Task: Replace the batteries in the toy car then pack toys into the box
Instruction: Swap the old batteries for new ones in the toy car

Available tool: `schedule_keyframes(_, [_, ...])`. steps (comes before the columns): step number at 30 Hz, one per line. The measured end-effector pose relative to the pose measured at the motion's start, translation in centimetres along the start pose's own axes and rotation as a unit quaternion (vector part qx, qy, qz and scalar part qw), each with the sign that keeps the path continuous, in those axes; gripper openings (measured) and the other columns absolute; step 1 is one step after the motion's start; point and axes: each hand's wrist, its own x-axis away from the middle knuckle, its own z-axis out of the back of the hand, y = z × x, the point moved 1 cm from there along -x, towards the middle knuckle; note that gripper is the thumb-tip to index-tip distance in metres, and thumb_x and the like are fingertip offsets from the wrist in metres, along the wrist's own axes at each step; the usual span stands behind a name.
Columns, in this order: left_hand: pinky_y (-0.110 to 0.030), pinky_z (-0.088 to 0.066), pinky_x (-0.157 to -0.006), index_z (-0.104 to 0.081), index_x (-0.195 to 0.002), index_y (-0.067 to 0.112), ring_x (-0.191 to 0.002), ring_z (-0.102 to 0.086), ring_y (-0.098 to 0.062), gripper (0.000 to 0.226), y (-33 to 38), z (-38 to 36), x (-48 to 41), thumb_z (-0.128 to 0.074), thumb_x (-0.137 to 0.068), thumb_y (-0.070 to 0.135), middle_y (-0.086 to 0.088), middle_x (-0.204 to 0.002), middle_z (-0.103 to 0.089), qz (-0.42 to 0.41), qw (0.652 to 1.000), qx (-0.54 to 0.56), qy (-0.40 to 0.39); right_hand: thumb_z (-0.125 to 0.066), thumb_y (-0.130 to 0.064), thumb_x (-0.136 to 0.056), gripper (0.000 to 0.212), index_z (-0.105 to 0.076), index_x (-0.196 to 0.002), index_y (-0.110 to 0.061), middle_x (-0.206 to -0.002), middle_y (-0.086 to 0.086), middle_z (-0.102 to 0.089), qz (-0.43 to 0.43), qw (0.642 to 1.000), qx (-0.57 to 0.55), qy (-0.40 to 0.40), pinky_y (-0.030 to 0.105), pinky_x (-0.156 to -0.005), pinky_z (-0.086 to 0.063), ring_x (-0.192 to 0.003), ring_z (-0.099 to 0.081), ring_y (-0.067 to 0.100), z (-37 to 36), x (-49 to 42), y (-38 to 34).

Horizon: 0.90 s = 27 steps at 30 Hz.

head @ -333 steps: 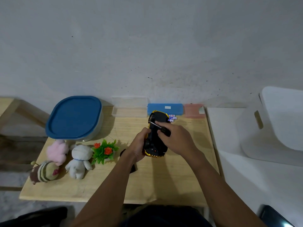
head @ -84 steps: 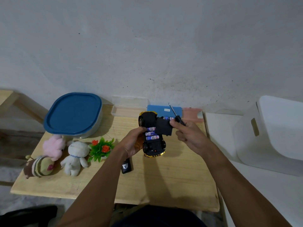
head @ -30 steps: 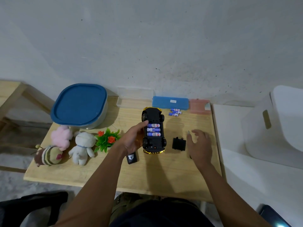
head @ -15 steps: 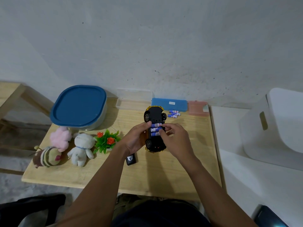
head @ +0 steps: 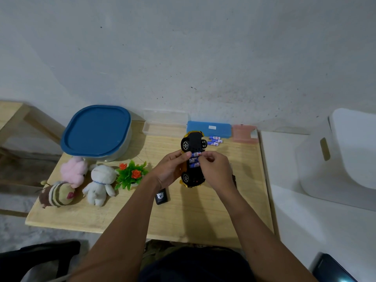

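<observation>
A: Locating the toy car [head: 192, 159]: where does it lie?

B: Belly-up on the worktop [head: 183, 212], compartment open, three batteries [head: 194, 159] seated crosswise. Spare batteries [head: 215, 140] lie just beyond, near the blue case [head: 209, 129].

A: Left hand [head: 169, 169]?

B: Its fingers [head: 184, 155] curl around the car's left flank, gripping the body.

A: Right hand [head: 216, 169]?

B: Its fingers [head: 205, 156] are pinched narrow on the end of the topmost battery, directly over the compartment.

A: Other items?

B: Blue-lidded box [head: 96, 132] and plush toys [head: 85, 181] sit well left.
</observation>
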Motion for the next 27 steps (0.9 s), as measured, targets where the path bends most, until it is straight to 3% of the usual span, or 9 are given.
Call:
schedule_keyframes(4, [-0.047,-0.041,-0.110,-0.054,-0.135,0.001,-0.129,-0.051,-0.040,0.047,0.1,0.2,-0.3,-0.059,-0.093,0.023,-0.026,-0.135,-0.056,0.002,1.000,-0.013,0.006,-0.059,-0.025,-0.092,0.019,-0.068,-0.108,-0.021,-0.099,-0.007,-0.066,-0.013,0.999,-0.028,-0.006,0.015,-0.061,-0.043,-0.088,-0.061,0.007,0.1,0.0,-0.2])
schedule_keyframes(9, [-0.049,-0.040,-0.111,-0.054,-0.135,0.002,-0.128,-0.052,-0.040,0.048,0.1,0.0,-0.4,-0.059,-0.093,0.024,-0.026,-0.135,-0.057,0.003,1.000,-0.006,0.004,-0.058,-0.034,-0.091,0.016,-0.065,-0.098,-0.022,-0.093,-0.008,-0.065,-0.026,0.999,-0.021,-0.014,0.028,-0.065,-0.052,-0.083,-0.062,0.007,0.2,-0.4,-0.3])
schedule_keyframes(12, [-0.048,-0.042,-0.109,-0.054,-0.135,0.001,-0.127,-0.054,-0.039,0.047,0.2,-0.1,-0.4,-0.058,-0.094,0.024,-0.027,-0.135,-0.056,0.002,1.000,-0.007,-0.006,-0.059,-0.036,-0.091,0.022,-0.065,-0.100,-0.017,-0.095,-0.003,-0.067,-0.032,0.998,-0.041,-0.037,0.021,-0.060,-0.046,-0.084,-0.064,0.009,0.3,-0.6,-0.2])
schedule_keyframes(16, [-0.041,-0.048,-0.104,-0.052,-0.135,-0.002,-0.123,-0.057,-0.034,0.048,0.5,-0.3,-0.4,-0.055,-0.096,0.024,-0.025,-0.135,-0.057,-0.005,1.000,0.011,-0.009,-0.061,-0.040,-0.089,0.027,-0.063,-0.095,-0.014,-0.093,0.000,-0.068,-0.021,0.997,-0.056,-0.044,0.022,-0.065,-0.049,-0.086,-0.066,0.013,0.6,-0.9,-0.1])
schedule_keyframes(22, [-0.042,-0.046,-0.106,-0.052,-0.135,-0.001,-0.125,-0.056,-0.035,0.045,1.2,-0.4,-0.6,-0.053,-0.098,0.025,-0.023,-0.135,-0.057,-0.014,1.000,0.005,-0.008,-0.066,-0.046,-0.086,0.030,-0.067,-0.091,-0.016,-0.090,-0.002,-0.070,0.000,0.998,-0.066,-0.006,0.027,-0.073,-0.057,-0.086,-0.068,0.012,0.7,-1.3,-0.2])
schedule_keyframes(27, [-0.037,-0.051,-0.099,-0.051,-0.136,-0.003,-0.123,-0.058,-0.033,0.047,1.5,-1.1,-0.5,-0.051,-0.097,0.024,-0.024,-0.135,-0.057,-0.023,1.000,0.016,0.006,-0.075,-0.041,-0.081,0.031,-0.071,-0.097,-0.015,-0.093,-0.002,-0.074,-0.025,0.987,-0.155,0.022,0.033,-0.079,-0.060,-0.086,-0.071,0.011,0.5,-1.1,-0.7])
